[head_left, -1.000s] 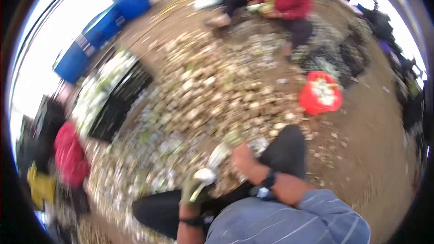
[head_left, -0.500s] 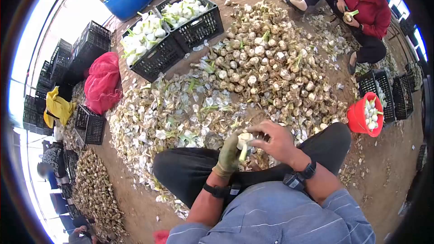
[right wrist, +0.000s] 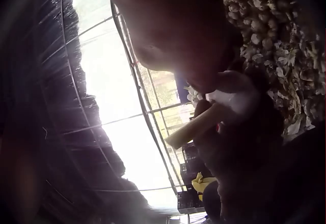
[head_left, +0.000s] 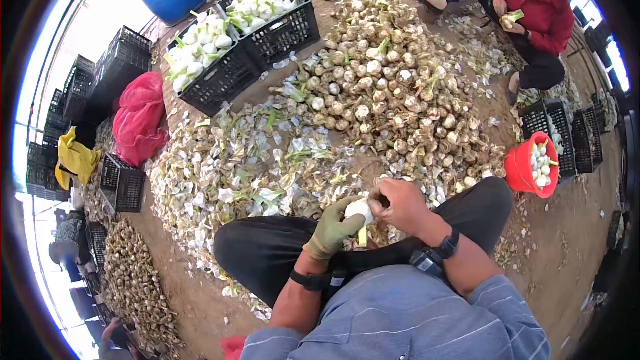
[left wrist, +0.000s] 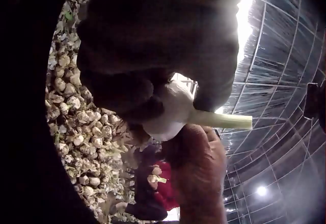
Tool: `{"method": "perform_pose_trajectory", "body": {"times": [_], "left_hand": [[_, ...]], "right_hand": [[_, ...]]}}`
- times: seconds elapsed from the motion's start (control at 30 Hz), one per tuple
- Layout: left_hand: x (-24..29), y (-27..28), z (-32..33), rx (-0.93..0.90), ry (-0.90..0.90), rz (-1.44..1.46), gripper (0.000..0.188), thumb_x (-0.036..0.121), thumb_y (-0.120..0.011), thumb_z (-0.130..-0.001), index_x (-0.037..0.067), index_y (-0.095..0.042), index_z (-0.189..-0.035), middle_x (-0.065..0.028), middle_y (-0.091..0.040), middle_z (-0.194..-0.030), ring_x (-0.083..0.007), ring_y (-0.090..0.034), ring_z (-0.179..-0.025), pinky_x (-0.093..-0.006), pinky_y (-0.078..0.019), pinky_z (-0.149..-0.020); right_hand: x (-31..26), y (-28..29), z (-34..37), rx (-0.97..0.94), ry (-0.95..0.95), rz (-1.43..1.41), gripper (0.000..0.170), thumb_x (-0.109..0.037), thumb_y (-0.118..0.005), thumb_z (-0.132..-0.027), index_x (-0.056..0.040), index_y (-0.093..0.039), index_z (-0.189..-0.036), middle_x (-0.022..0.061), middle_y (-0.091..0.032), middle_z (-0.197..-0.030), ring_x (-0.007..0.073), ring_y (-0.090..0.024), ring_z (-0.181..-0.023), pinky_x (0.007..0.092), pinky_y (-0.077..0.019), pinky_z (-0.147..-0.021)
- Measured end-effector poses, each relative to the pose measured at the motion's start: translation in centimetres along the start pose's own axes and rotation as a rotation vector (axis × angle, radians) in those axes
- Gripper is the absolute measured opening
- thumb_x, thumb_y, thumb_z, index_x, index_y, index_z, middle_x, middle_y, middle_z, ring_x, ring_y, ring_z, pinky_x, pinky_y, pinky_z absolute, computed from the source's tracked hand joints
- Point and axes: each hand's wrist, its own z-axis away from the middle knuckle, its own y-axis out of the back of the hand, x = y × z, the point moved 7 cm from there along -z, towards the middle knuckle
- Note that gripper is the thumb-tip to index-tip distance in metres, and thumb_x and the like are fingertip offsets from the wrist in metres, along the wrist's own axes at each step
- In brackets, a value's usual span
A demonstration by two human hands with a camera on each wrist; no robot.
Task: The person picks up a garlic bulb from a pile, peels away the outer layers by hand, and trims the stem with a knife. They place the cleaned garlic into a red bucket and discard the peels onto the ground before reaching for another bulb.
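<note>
A white garlic bulb (head_left: 360,209) with a pale green cut stem sits in my left hand (head_left: 331,232), which wears an olive glove. The gloved fingers wrap around the bulb, and the stem points down toward my lap. My bare right hand (head_left: 404,204) has its fingers curled, with thumb and fingertips pinching at the bulb's right side. In the left wrist view the bulb (left wrist: 172,109) shows clean white, its stem sticking out sideways. The right wrist view is dark; the stem (right wrist: 196,127) shows there below the right hand. Whether the right palm also holds a tool, I cannot tell.
Unpeeled garlic (head_left: 400,93) is heaped ahead, with peeled skins (head_left: 227,180) strewn to the left. Black crates (head_left: 280,33) of white bulbs stand behind. A red bucket (head_left: 517,170) with bulbs is beside my right knee. A person in red (head_left: 543,13) sits at the far right.
The head view swung right from a blurred angle, then settled. My hands came together at the bulb; the right fingers, spread half a second ago, are now curled closer against it.
</note>
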Motion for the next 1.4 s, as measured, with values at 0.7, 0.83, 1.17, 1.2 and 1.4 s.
{"method": "perform_pose_trajectory", "body": {"times": [0.7, 0.83, 1.17, 1.2, 1.4], "left_hand": [[2.8, -1.2, -0.3, 0.162, -0.516, -0.663, 0.074, 0.009, -0.075, -0.072, -0.003, -0.045, -0.138, -0.0159, -0.058, -0.118, -0.0277, -0.061, -0.105, -0.0357, -0.0509, -0.09], [4.4, -1.9, 0.4, 0.18, -0.573, -0.748, 0.077, 0.007, -0.073, -0.07, -0.001, -0.043, -0.14, -0.016, -0.058, -0.117, -0.0274, -0.062, -0.104, -0.0362, -0.0522, -0.088], [3.9, -1.1, 0.6, 0.174, -0.622, -0.552, 0.071, -0.001, -0.066, -0.073, -0.001, -0.043, -0.14, -0.018, -0.057, -0.121, -0.0289, -0.058, -0.109, -0.0347, -0.0471, -0.096], [3.2, -0.8, 0.2, 0.185, -0.607, -0.479, 0.071, -0.001, -0.066, -0.074, -0.001, -0.043, -0.14, -0.0179, -0.057, -0.121, -0.029, -0.058, -0.109, -0.035, -0.047, -0.096], [3.4, 0.0, 0.2, 0.31, -0.619, -0.444, 0.072, 0.001, -0.07, -0.073, -0.001, -0.044, -0.14, -0.0191, -0.057, -0.121, -0.0315, -0.058, -0.111, -0.0373, -0.047, -0.097]], "right_hand": [[1.3, -0.1, 1.1, -0.095, -0.129, -0.263, 0.026, -0.028, -0.071, -0.088, -0.0081, -0.068, -0.104, 0.0063, -0.065, -0.094, 0.0171, -0.061, -0.085, 0.0337, -0.049, -0.075], [2.9, -1.6, 1.0, -0.096, -0.152, -0.325, 0.021, -0.023, -0.065, -0.094, -0.0034, -0.064, -0.102, 0.0057, -0.065, -0.09, 0.0151, -0.062, -0.08, 0.0321, -0.0502, -0.07], [7.4, -0.4, 1.9, 0.12, -0.311, -1.649, 0.021, -0.014, -0.062, -0.096, -0.0063, -0.058, -0.116, 0.0094, -0.067, -0.092, 0.019, -0.065, -0.078, 0.0352, -0.0571, -0.066], [7.0, 0.0, 1.5, 0.123, -0.335, -1.363, 0.024, -0.012, -0.062, -0.094, -0.0043, -0.058, -0.117, 0.0114, -0.066, -0.096, 0.02, -0.065, -0.084, 0.0349, -0.0557, -0.073], [4.8, 0.7, 1.3, 0.024, -0.326, -0.232, 0.041, -0.018, -0.061, -0.09, -0.0043, -0.056, -0.128, 0.0147, -0.062, -0.124, 0.0249, -0.06, -0.111, 0.0379, -0.0469, -0.098]]}}
